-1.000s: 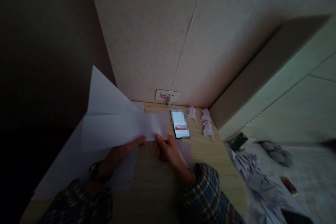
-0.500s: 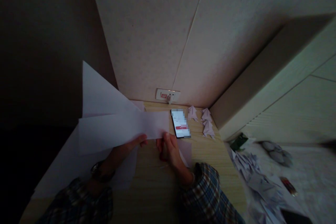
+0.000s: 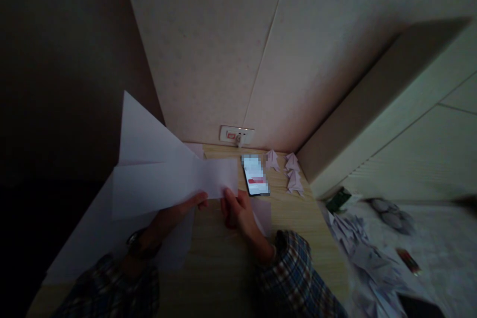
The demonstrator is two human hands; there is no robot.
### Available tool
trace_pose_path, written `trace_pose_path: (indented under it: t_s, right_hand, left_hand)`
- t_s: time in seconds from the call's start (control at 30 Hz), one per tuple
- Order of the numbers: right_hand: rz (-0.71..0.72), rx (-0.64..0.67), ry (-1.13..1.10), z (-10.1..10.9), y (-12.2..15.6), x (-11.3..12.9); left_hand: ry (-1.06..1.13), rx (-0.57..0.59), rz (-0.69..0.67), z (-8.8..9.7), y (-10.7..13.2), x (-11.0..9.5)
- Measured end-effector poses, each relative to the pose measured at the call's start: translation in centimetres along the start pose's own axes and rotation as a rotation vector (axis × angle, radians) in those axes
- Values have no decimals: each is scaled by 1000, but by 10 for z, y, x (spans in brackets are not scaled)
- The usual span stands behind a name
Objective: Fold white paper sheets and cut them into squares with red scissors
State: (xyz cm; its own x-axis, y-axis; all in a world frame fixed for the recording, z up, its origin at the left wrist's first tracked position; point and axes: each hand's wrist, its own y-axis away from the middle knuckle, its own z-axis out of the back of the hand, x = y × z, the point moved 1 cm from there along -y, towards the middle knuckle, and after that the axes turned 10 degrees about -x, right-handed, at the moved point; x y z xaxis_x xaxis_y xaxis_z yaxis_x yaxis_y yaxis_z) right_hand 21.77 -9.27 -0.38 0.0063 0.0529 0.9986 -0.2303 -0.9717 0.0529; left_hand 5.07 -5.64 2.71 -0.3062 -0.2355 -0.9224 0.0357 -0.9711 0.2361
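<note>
A large white sheet of paper [image 3: 156,184] is held up over the table, its left end spread into two flaps and its right end a narrow strip. My left hand [image 3: 199,200] pinches its lower edge near the middle, thumb on top. At the strip's right end, my right hand [image 3: 238,208] is closed on the lower edge, its thumb lying on the paper. Under the right fingers shows something dark red [image 3: 230,221], too shadowed to name. A smaller piece of paper [image 3: 263,213] lies on the table behind the right hand.
Beyond the hands a lit phone [image 3: 255,175] lies on the wooden table [image 3: 298,218]. Several folded paper shapes [image 3: 294,181] sit at its far right corner. A wall socket [image 3: 236,135] holds a plug. More paper [image 3: 82,238] lies at left; a paper heap [image 3: 365,253] lies beyond the right edge.
My right thumb has slid a little left along the strip's edge. The paper's left flaps have shifted slightly right and closer together. My left hand has barely moved.
</note>
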Motion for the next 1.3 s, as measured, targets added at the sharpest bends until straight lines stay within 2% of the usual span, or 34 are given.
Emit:
trace_pose_path:
  t_s: [0.13, 0.33, 0.6, 0.93, 1.07, 1.2, 1.3]
  right_hand:
    - [-32, 31, -37, -1, 1, -3]
    - [-14, -19, -54, 0, -1, -3]
    - [-102, -6, -42, -2, -1, -7]
    - [-35, 17, -12, -1, -2, -4]
    - [-55, 28, -34, -2, -2, -2]
    - [-114, -11, -8, -2, -1, 1]
    - [-67, -79, 1, -1, -1, 2]
  left_hand:
    - [3, -3, 17, -1, -2, 4]
    - [22, 13, -71, 1, -1, 1]
    - [-8, 25, -30, 0, 1, -3]
    - [-5, -7, -46, 0, 0, -2]
    - [-5, 38, -77, -2, -2, 1]
    - [-10, 29, -88, 0, -1, -1]
    - [-10, 0, -105, 3, -1, -2]
